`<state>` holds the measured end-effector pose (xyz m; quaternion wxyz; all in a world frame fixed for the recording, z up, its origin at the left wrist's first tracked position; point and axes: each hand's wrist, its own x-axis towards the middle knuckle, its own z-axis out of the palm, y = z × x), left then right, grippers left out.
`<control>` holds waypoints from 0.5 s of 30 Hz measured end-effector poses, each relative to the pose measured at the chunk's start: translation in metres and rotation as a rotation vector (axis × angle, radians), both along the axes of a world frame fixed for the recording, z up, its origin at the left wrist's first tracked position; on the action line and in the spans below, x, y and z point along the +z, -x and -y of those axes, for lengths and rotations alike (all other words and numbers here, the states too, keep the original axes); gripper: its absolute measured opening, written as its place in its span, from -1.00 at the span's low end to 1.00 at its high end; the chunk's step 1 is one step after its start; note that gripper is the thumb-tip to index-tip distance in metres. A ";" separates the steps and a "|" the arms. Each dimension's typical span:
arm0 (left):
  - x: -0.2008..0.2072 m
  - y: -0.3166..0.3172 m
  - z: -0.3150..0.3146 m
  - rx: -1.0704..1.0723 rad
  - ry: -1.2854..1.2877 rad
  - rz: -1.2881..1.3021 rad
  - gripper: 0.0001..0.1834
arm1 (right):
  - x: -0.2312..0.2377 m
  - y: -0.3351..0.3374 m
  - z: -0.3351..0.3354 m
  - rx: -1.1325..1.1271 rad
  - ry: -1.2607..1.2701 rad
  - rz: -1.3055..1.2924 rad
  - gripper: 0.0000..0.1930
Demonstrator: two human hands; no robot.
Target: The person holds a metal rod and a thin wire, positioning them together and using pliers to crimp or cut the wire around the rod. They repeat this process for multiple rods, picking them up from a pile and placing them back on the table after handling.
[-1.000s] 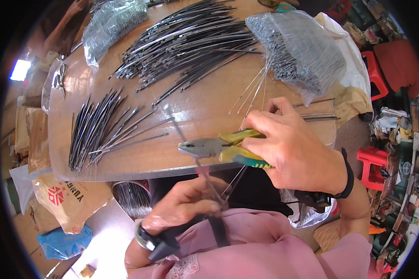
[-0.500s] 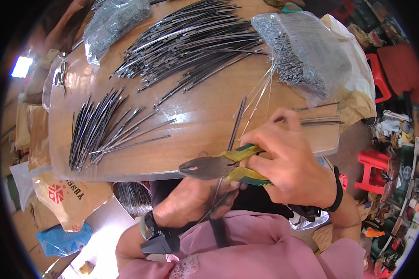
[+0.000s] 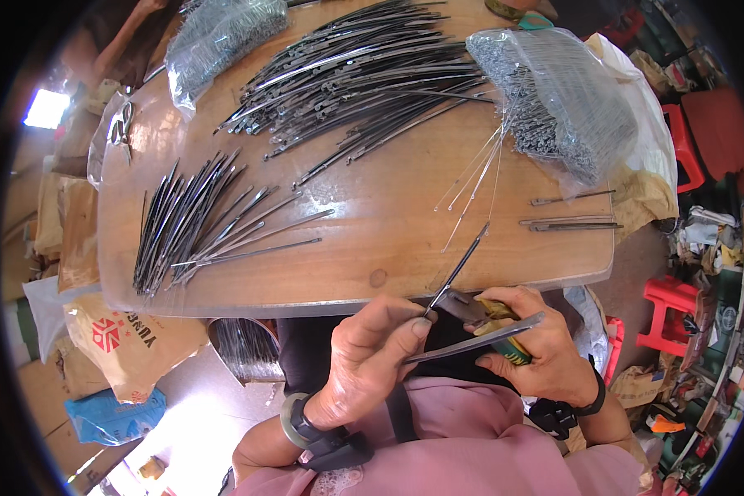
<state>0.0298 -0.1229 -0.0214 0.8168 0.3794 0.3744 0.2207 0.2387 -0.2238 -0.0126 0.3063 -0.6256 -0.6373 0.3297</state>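
Near the table's front edge, my left hand pinches a thin dark metal strip between thumb and fingers; it slants up over the tabletop. A flatter dark strip also runs out from under the left thumb, passing across in front of the right hand. Whether the two are joined is hidden by the fingers. My right hand is closed around pliers with yellow and green handles. Their jaws lie beside the slanting strip, just right of my left fingertips; I cannot tell whether they touch it.
On the wooden table lie a big heap of dark strips, a smaller bundle and several strips at right. Clear bags of metal wire pieces stand behind, with thin wires trailing out. Scissors lie far left.
The pliers have swung down and right, away from above my left hand. My left hand has risen toward the table edge, and the strips in it now show more fully.
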 end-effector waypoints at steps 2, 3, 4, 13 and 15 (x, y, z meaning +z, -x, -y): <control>-0.001 0.000 0.001 0.001 -0.059 0.016 -0.90 | 0.001 -0.002 0.000 0.019 0.002 -0.005 -0.64; -0.002 -0.001 0.001 0.003 -0.116 0.033 -0.91 | 0.002 -0.003 -0.001 0.023 -0.001 0.006 -0.63; -0.004 -0.001 0.001 0.005 -0.117 0.033 -0.91 | 0.001 -0.004 -0.002 0.029 -0.005 0.016 -0.63; -0.020 0.023 0.001 0.033 -0.108 -0.089 -0.93 | -0.012 0.015 -0.007 0.249 -0.011 0.170 -0.67; -0.015 0.037 -0.003 0.086 -0.191 -0.154 -0.96 | -0.010 0.024 -0.019 0.318 -0.021 0.218 -0.66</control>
